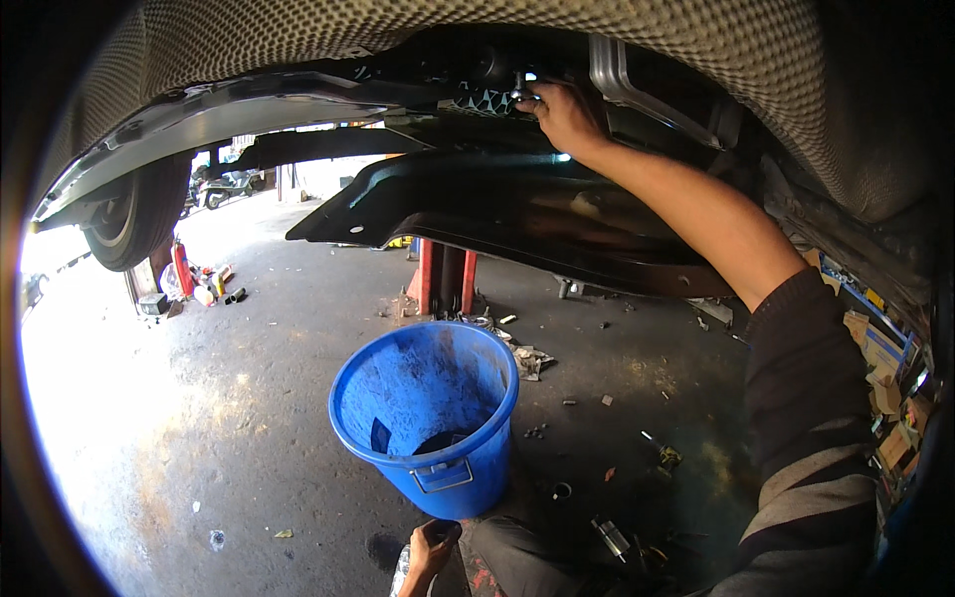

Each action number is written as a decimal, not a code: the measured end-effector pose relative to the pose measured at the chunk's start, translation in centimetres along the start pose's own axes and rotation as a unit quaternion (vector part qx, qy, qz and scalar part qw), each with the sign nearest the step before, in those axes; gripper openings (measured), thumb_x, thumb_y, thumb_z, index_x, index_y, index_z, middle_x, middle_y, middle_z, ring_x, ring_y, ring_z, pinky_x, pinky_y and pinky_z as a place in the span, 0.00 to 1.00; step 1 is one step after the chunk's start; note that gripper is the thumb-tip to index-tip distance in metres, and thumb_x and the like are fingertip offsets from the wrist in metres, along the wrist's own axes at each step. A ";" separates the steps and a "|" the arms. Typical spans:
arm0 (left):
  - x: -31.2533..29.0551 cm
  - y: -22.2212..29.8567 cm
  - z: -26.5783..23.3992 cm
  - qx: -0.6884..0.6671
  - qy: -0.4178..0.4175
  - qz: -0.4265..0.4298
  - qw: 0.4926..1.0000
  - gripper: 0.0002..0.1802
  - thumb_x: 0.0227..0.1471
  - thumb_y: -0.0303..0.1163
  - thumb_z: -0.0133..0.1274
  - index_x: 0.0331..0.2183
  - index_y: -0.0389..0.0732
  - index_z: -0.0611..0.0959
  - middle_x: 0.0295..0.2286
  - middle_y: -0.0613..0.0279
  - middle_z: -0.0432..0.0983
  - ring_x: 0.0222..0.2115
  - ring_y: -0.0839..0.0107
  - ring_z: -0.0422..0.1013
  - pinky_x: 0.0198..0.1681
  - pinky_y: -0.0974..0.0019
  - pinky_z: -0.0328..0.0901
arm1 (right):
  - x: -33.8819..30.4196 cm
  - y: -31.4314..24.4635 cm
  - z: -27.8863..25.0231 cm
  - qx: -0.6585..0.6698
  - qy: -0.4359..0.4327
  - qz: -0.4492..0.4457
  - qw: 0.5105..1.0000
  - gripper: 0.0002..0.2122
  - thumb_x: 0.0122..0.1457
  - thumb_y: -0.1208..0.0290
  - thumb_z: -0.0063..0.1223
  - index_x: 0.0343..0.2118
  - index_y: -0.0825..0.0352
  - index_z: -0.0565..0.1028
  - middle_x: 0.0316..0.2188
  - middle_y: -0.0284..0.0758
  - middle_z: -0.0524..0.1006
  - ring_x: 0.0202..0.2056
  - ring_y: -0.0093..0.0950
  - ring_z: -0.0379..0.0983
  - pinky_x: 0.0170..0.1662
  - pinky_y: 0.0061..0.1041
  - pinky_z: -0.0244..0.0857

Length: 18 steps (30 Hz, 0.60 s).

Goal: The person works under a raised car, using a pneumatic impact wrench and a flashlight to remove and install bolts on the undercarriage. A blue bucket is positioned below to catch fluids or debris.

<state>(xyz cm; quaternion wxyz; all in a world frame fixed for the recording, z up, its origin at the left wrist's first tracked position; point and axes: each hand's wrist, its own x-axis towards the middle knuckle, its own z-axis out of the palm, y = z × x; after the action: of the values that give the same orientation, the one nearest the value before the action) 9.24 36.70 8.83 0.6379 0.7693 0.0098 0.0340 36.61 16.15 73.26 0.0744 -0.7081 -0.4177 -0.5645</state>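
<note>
My right hand (pixel 569 117) reaches up under the raised car. Its fingers are closed on a small shiny metal piece (pixel 519 92), whose exact kind I cannot make out, beside a patch of light mesh (pixel 483 101). A large black underbody panel (pixel 477 214) hangs below that hand and forearm, one end sloping down. Low in view, near my knee, my left hand (pixel 428 553) is closed; a dark shape shows at its fingers, too unclear to name. A big blue bucket (pixel 466 488) stands just beyond it, with dark pieces inside.
Dimpled heat shielding (pixel 477 28) arches overhead. A red lift post (pixel 427 279) rises behind the bucket. Small loose parts and a metal cylinder (pixel 611 538) lie on the floor at right, near cardboard boxes (pixel 893 446). A wheel (pixel 134 224) and a red fire extinguisher (pixel 182 267) are at left.
</note>
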 end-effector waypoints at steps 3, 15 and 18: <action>-0.1 0.3 -0.1 0.018 0.000 0.005 1.000 0.13 0.57 0.34 0.62 0.37 0.32 0.87 0.29 0.61 0.84 0.30 0.75 0.77 0.37 0.68 0.70 | 0.6 1.2 1.0 0.067 -0.022 0.022 0.997 0.08 0.63 0.77 0.53 0.44 0.69 0.78 0.38 0.43 0.83 0.43 0.43 0.80 0.45 0.37 0.71; -0.4 0.7 -0.3 0.027 0.009 -0.016 0.999 0.17 0.54 0.38 0.63 0.39 0.35 0.88 0.34 0.52 0.86 0.35 0.65 0.82 0.42 0.63 0.73 | 0.5 -0.6 -0.8 -0.076 -0.116 -0.003 0.990 0.05 0.62 0.80 0.50 0.40 0.71 0.71 0.36 0.49 0.80 0.39 0.48 0.78 0.40 0.41 0.73; -0.6 0.8 -0.6 0.045 0.013 -0.005 0.999 0.14 0.54 0.34 0.62 0.39 0.34 0.88 0.33 0.55 0.86 0.35 0.69 0.81 0.41 0.64 0.73 | 0.6 -0.4 -1.0 -0.156 -0.135 -0.003 0.979 0.05 0.62 0.79 0.50 0.40 0.70 0.71 0.30 0.46 0.75 0.34 0.45 0.75 0.38 0.41 0.71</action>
<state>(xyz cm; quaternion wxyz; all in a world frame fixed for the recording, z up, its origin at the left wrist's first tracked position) 8.56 37.07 9.67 0.6022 0.7969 0.0235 0.0405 35.62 16.15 73.91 -0.0956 -0.7795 -0.3329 -0.5220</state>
